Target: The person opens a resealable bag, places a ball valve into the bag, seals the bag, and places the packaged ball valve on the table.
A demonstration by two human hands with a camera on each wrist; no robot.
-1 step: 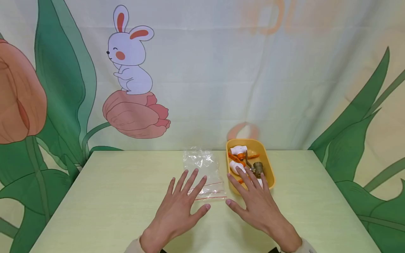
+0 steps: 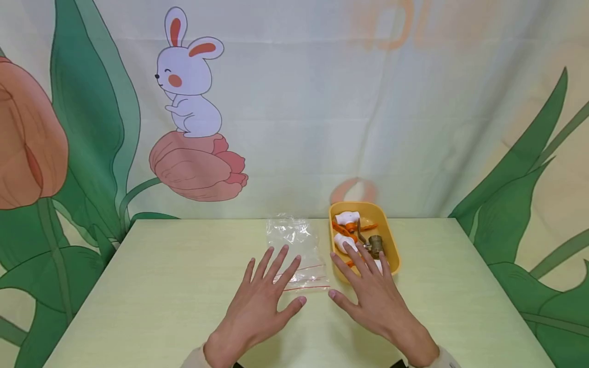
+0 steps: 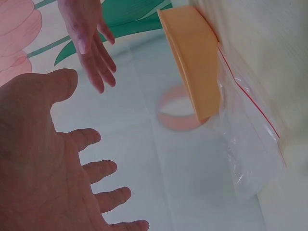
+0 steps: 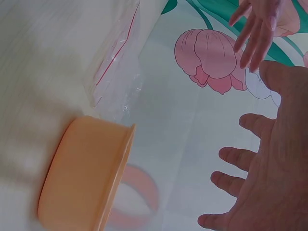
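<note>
My left hand (image 2: 259, 306) hovers above the table, palm down with fingers spread, and holds nothing. Just beyond its fingertips lie clear zip bags (image 2: 293, 237) with red seal lines, flat on the table. My right hand (image 2: 379, 304) is likewise raised and spread, holding nothing, in front of a yellow plastic bin (image 2: 392, 237). Inside the bin are white plastic valves (image 2: 347, 219) with orange handles and a dull metal fitting (image 2: 376, 245). In the head view, the right fingers cover part of the bin's contents. Both wrist views show a gap between the hands and the bin (image 3: 195, 62).
The pale table (image 2: 161, 286) ends at a printed cloth backdrop (image 2: 294, 102) with a rabbit and tulips. The bin stands right of the bags, close to the table's back edge.
</note>
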